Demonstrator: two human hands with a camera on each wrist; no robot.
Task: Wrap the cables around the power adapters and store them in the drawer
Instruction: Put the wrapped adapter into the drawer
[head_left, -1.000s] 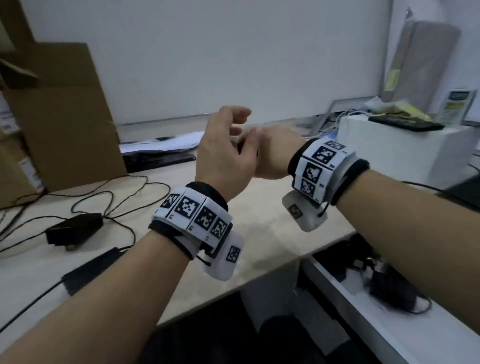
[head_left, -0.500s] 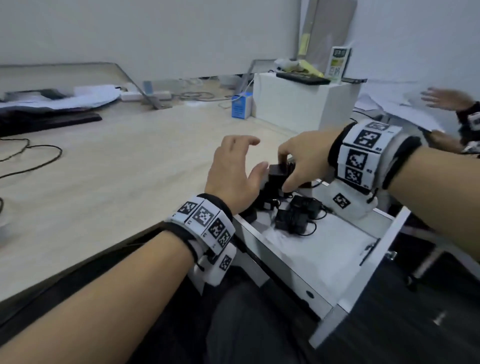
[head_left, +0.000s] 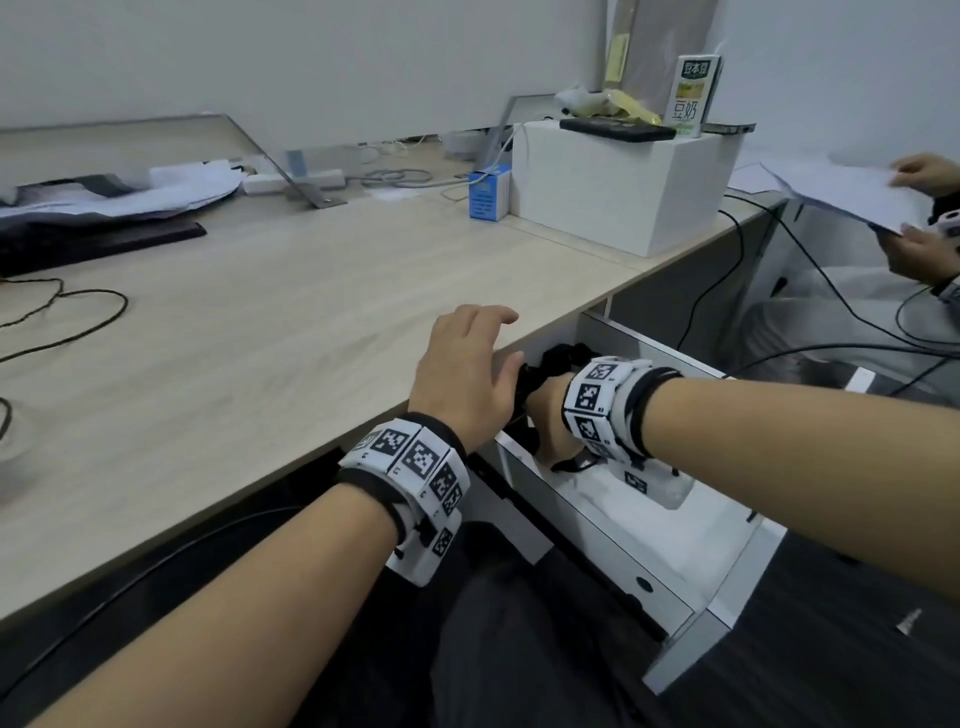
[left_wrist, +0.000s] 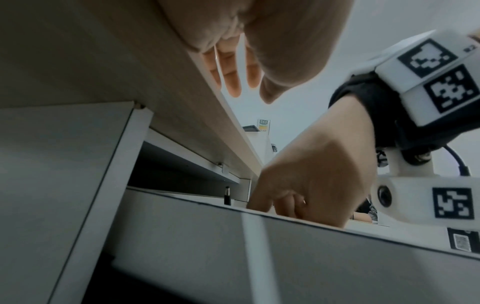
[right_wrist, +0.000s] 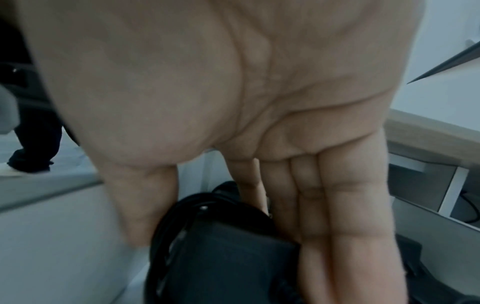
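A white drawer (head_left: 587, 545) stands pulled out under the wooden desk (head_left: 311, 338). My right hand (head_left: 548, 410) reaches down into its back left corner and grips a black power adapter (right_wrist: 228, 253) wrapped in its cable. The thumb (right_wrist: 145, 205) is on one side of it and the fingers (right_wrist: 345, 216) lie along the other. More black adapters (head_left: 561, 358) lie at the back of the drawer, partly hidden. My left hand (head_left: 483, 338) hovers at the desk edge just above, fingers (left_wrist: 233, 82) relaxed and holding nothing.
A loose black cable (head_left: 78, 312) trails over the desk at the left. A white box (head_left: 623, 192) and a small blue box (head_left: 488, 195) stand at the back. Another person's hands hold paper (head_left: 857, 192) at the right. Cables (head_left: 727, 280) hang beside the desk.
My view swung right from the desk to the drawer. The right hand carried the adapter from above the desk down into the drawer's back corner. The left hand let go and stayed at the edge.
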